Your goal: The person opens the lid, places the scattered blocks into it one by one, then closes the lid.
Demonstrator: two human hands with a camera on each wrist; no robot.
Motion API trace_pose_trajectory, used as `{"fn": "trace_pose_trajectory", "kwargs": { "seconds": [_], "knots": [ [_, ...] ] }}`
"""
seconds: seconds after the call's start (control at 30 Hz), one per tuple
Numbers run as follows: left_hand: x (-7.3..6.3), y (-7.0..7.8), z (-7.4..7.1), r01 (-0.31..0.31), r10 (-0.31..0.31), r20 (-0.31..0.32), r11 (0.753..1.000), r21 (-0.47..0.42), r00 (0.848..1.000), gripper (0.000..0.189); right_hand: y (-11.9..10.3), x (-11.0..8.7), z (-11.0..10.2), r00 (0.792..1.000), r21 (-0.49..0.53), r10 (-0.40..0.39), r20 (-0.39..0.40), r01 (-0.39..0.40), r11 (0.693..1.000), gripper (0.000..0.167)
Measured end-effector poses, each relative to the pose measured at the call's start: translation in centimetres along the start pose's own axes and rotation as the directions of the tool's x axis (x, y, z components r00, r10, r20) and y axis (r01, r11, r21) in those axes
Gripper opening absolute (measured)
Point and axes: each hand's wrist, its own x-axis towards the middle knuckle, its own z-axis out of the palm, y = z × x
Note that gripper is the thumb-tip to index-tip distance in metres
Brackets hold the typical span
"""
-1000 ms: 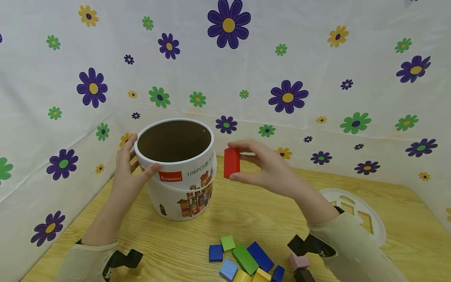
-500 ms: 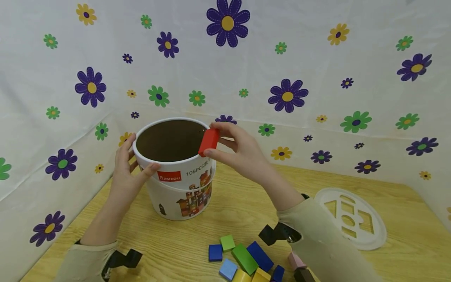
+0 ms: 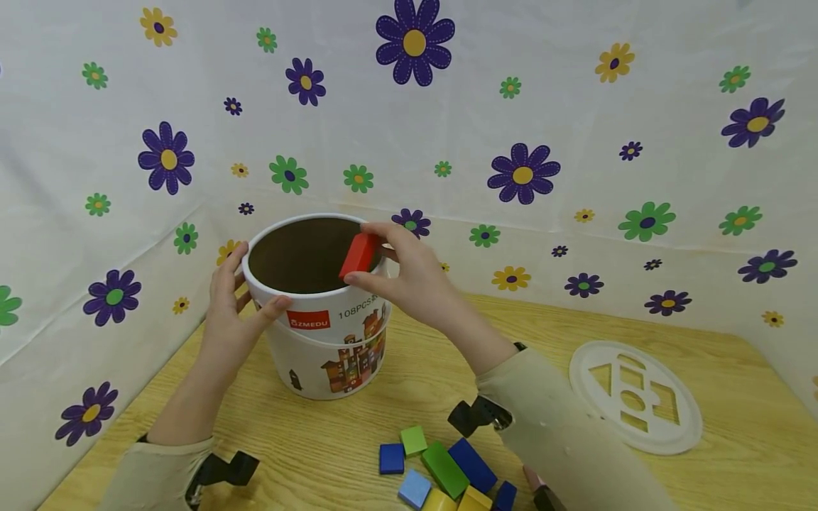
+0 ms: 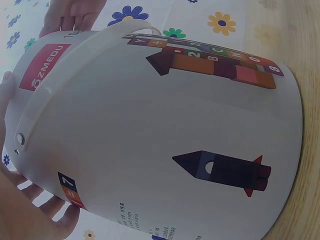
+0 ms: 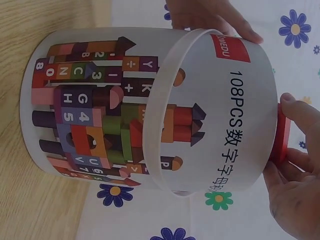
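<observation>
In the head view, the left hand (image 3: 235, 323) clasps a white bucket (image 3: 307, 365) at its rim on the desk (image 3: 422, 383), while the right hand (image 3: 412, 277) pinches a red block (image 3: 359, 255) at the right side of the bucket's mouth; coloured blocks (image 3: 445, 469) and a pale cut-out disc (image 3: 666, 438) lie apart. The left wrist view shows fingers (image 4: 32, 192) against the bucket wall near the handle (image 4: 65, 73). In the right wrist view, the rim partly hides the pinched block.
</observation>
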Motion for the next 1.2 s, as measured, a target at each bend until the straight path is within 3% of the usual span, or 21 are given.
{"fn": "trace_pose_trajectory", "kwargs": {
  "seconds": [0.33,0.73,0.97,1.2],
  "knots": [
    [0.0,0.1,0.0,0.0,0.0,0.001,1.0,-0.001,1.0,0.085,-0.4,0.4,0.2,0.998,-0.101,0.053,0.028,-0.05,0.994,0.067],
    [-0.1,0.3,0.1,0.008,-0.008,-0.002,1.0,0.01,1.0,0.085,-0.4,0.1,0.1,0.997,-0.063,0.074,0.034,-0.072,0.995,0.068],
    [0.0,0.3,0.1,0.011,-0.011,-0.001,1.0,0.015,1.0,0.085,-0.2,-0.6,-0.1,0.999,-0.008,-0.039,-0.019,0.039,0.999,0.06],
    [0.0,0.3,0.1,0.014,-0.014,0.0,1.0,0.011,1.0,0.085,-0.1,-2.7,-0.5,0.993,0.02,-0.117,-0.004,0.117,0.993,0.054]
  ]
}}
